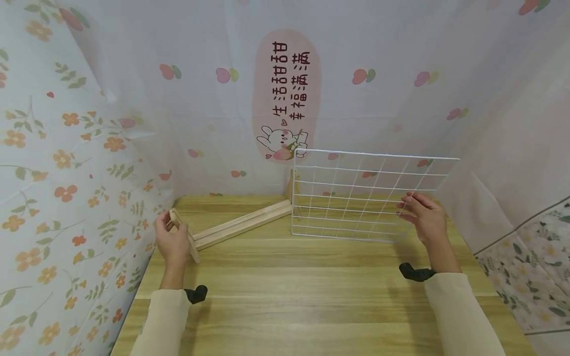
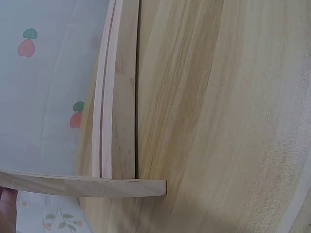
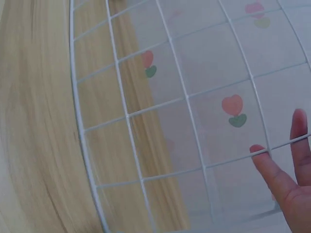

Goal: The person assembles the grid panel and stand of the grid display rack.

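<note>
My left hand (image 1: 172, 243) grips the upright wooden end piece (image 1: 194, 251) of a wooden stand, thumb on one side and fingers on the other. From that piece a grooved wooden rail (image 1: 242, 225) runs back and to the right; its groove (image 2: 103, 111) shows along its length in the left wrist view. The stand's far end piece (image 1: 289, 187) is partly hidden behind a white wire grid panel (image 1: 356, 195). My right hand (image 1: 426, 217) holds this panel near its right side, thumb and fingertips at a wire, and the panel stands tilted up beside the rail's right end.
Wood-grain table (image 1: 303, 296) lies under everything. A white printed cloth (image 1: 383, 113) hangs at the back, with a flowered cloth (image 1: 75, 207) along the left. Black wrist mounts (image 1: 416, 272) jut inward from both sleeves.
</note>
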`<state>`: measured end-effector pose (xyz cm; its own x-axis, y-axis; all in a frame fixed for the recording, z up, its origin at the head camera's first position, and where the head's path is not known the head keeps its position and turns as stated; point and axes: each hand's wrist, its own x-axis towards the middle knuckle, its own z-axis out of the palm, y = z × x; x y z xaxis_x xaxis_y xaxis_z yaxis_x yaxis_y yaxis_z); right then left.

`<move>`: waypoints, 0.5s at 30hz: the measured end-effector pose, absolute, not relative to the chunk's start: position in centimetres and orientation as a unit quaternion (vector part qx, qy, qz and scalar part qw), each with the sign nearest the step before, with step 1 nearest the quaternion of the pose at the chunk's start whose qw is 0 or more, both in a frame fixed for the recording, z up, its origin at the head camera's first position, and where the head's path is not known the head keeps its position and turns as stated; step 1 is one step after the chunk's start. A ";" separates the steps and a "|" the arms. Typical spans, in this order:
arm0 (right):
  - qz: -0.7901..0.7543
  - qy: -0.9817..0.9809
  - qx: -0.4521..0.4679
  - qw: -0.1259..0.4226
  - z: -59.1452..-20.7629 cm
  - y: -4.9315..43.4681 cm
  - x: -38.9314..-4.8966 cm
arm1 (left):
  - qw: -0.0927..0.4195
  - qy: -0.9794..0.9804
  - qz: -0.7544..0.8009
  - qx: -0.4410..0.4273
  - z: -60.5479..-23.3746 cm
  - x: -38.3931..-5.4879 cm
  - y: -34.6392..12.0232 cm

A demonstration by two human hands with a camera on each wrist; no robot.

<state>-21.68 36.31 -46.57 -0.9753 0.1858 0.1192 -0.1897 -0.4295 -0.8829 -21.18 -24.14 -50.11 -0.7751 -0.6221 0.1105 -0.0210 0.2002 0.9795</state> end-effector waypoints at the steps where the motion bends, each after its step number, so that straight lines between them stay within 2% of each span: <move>1: 0.845 -0.523 0.001 0.110 -46.5 36.3 -21.6 | 0.252 -0.733 -0.592 0.219 -50.1 -21.2 -24.1; 15: 0.843 -0.528 -0.009 0.101 -45.8 36.4 -21.5 | 0.250 -0.745 -0.583 0.206 -50.0 -21.7 -23.7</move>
